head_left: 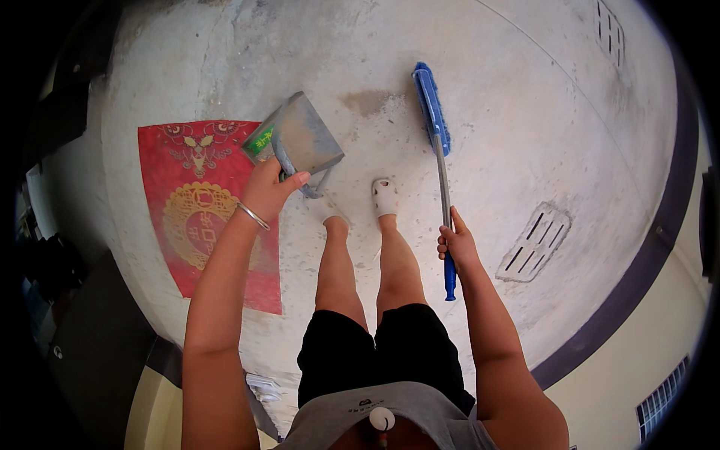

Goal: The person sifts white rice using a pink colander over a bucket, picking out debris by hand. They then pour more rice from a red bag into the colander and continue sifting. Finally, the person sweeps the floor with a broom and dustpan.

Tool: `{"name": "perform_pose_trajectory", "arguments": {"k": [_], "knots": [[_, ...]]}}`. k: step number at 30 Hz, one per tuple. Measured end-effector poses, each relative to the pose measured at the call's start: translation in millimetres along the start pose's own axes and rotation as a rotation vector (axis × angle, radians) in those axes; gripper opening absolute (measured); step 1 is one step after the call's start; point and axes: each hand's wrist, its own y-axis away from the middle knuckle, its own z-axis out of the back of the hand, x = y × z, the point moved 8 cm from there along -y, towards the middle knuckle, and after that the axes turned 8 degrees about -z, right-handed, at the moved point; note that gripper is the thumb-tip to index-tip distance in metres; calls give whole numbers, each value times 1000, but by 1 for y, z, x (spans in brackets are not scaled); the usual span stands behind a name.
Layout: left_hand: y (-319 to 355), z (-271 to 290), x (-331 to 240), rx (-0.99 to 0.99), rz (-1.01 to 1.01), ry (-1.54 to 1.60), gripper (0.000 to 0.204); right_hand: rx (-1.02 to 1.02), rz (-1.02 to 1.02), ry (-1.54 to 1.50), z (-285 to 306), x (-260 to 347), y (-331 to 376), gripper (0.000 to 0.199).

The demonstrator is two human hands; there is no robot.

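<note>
My left hand (271,191), with a silver bangle on the wrist, is closed round the handle of a grey dustpan (306,139). The dustpan is held over the floor, partly in front of a red mat, and a green label shows on its side. My right hand (460,244) grips a long-handled brush (431,112) by its grey pole, just above the blue end grip. The brush's blue bristled head points away from me, ahead of my right foot. Whether the head touches the floor I cannot tell.
The red mat (166,169) with gold patterns lies on the grey concrete floor (517,127) at left. Slotted drain covers sit in the floor at right (534,244) and far right (610,34). A dark-based wall (664,232) curves along the right. My light clogs (385,196) stand between the tools.
</note>
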Motion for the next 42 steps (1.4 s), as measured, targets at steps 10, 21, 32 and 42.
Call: {"name": "perform_pose_trajectory", "arguments": {"k": [10,21,32,42], "knots": [[-45,-39,-40,162,17,-177,40,-80,41,-141,-57,-29,-88,84],[-60,-89,-74,346,-31,-273,45,-204,73,172,-98,-57,-77,80],[-52,-86,-65,325,-76,-381,46,215,-42,401,-160,-62,11,76],[-2,-10,-24,233,16,-21,28,-49,142,662,-11,32,27,73]]}}
